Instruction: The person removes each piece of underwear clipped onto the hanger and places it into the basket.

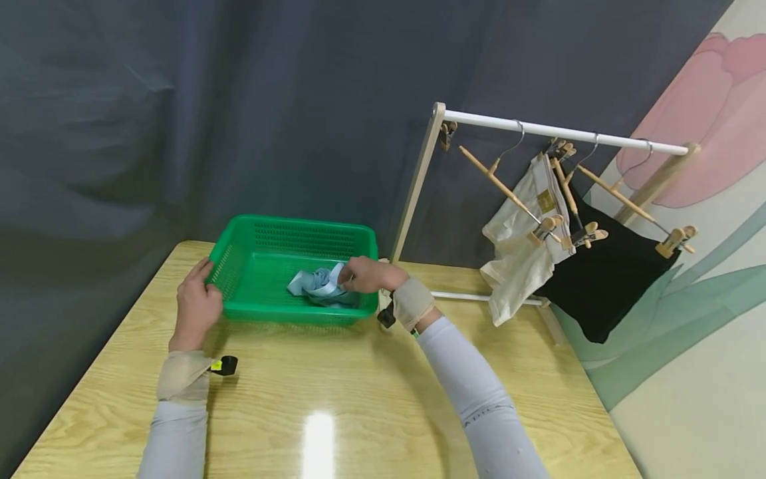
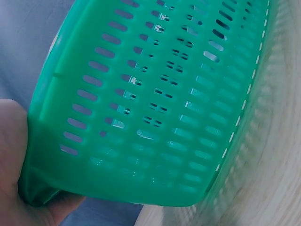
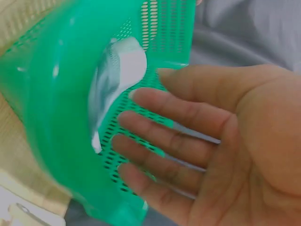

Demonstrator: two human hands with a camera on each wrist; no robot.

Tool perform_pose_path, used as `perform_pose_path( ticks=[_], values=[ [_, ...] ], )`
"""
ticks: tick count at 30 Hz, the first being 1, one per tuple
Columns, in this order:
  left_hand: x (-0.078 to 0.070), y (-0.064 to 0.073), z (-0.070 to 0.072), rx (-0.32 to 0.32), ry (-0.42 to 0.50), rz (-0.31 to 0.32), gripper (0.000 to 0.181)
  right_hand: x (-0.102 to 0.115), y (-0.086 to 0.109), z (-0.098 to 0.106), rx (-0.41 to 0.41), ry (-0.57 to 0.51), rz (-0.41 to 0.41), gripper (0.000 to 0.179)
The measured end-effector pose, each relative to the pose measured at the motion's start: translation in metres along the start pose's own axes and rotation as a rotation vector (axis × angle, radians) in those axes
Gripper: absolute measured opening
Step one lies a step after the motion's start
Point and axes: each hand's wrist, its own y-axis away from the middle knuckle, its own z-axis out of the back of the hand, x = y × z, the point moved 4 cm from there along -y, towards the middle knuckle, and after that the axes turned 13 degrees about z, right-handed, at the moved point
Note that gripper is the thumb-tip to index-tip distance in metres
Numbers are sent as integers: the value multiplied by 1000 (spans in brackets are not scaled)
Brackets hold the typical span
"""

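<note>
The left hand [image 1: 197, 303] grips the green plastic basket [image 1: 287, 313] by its rim, and the right hand [image 1: 370, 274], fingers straight and holding nothing, is near the crumpled pale-blue cloth [image 1: 312, 285] inside, so picking up seems underway and probably needs a pinch next.

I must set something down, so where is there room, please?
Bare: pale wooden tabletop between grey-sleeved forearms, before the green plastic basket; also basket floor left of the crumpled blue cloth. Crowded: around the white-barred wooden rack.
</note>
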Motion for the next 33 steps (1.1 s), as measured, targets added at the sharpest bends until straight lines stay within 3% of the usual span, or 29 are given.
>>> perform_pose_path(
  ticks=[5,11,17,20,22,27,30,33],
  values=[
    [-2,-6,5,58,-70,-6,54,20,25,7,-116,-9,111,33],
    [-8,-14,6,108,-213,-57,50,36,75,2,-267,-3,227,29],
    [-27,-10,-3,34,-285,-170,46,31,134,-35,-407,-112,213,24],
    [-47,-3,-21,7,-221,-220,44,32,165,-44,-502,-115,192,23],
    [-63,5,-40,41,-163,-251,43,37,184,-41,-589,-99,200,22],
    [-112,27,-94,280,-31,-257,45,61,233,-14,-877,-4,318,24],
    [-138,37,-126,413,81,-230,45,73,265,9,-1106,95,396,25],
    [-158,44,-158,494,214,-193,44,86,295,33,-1364,171,388,20]
  ],
)
